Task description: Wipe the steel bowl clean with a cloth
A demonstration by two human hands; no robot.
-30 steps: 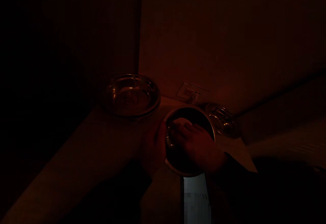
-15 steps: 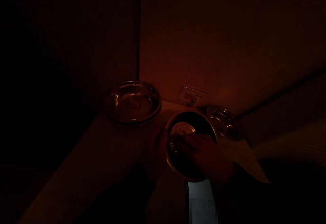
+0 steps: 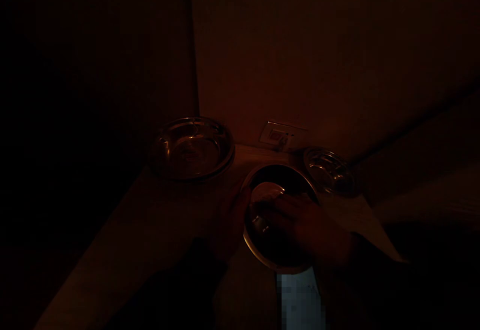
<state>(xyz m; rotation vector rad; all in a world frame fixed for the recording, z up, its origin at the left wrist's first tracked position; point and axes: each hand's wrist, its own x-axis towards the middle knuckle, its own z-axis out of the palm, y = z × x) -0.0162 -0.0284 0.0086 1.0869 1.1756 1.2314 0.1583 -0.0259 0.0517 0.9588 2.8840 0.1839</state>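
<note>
The scene is very dark. A round steel bowl (image 3: 287,175) stands on a pale counter (image 3: 150,220). My left hand (image 3: 228,217) is curled against the bowl's left rim, gripping it. My right hand (image 3: 300,222) reaches into the bowl with its fingers pressed down on a pale cloth or pad (image 3: 267,192) on the bowl's inner surface. Whether the fingers grip the pale thing or only press on it is hard to see.
A wide shallow steel dish (image 3: 192,146) sits at the back left near the wall corner. A smaller steel dish (image 3: 329,170) lies at the back right. A wall socket plate (image 3: 282,135) is behind the bowl. A pale strip (image 3: 300,300) shows at the bottom edge.
My right hand has shifted a little inside the bowl, and the pale cloth shows more. The view has moved slightly. My left hand stays on the rim.
</note>
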